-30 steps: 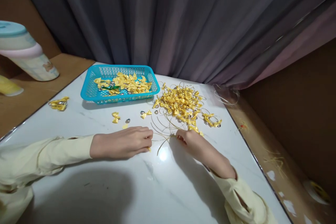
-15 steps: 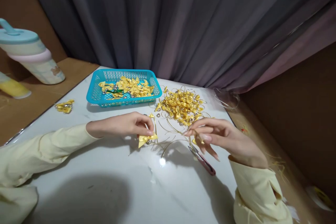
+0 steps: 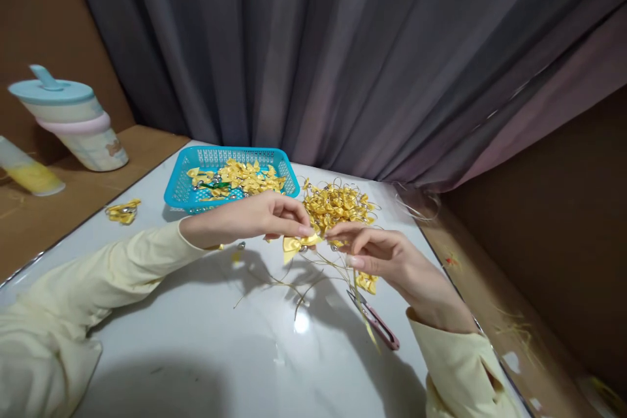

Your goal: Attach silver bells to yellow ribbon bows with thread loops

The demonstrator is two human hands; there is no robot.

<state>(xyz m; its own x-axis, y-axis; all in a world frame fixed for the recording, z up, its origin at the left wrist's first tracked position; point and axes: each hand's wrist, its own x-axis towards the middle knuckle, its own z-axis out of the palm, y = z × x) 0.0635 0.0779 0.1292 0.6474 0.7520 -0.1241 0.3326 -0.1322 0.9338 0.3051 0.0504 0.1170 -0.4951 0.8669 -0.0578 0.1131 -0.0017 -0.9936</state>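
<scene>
My left hand [image 3: 281, 217] pinches a yellow satin bow [image 3: 295, 247] with a small silver bell under its knot. Close by on the right, my right hand [image 3: 386, 255] has thumb and forefinger together on a thin gold cord [image 3: 367, 321], whose end appears to trail down over the table. Below those fingers is another yellow bow [image 3: 367, 283]; whether it hangs or lies there I cannot tell. Pink-handled snips [image 3: 385, 330] lie just under the right hand. Loose gold cords [image 3: 298, 297] spread across the white tabletop between the hands.
Behind the left hand stands a blue basket [image 3: 176, 191] of bows and bells. A pile of corded bows [image 3: 337, 202] sits to its right. Several bows [image 3: 123, 211] lie at the left. A lidded tumbler [image 3: 81, 124] and a clear cup [image 3: 34, 173] stand beyond the table edge.
My left hand has moved right with the bow, close to my right hand. The right hand has shifted slightly left, and its fingers are closer together. The camera view has tilted up a little.
</scene>
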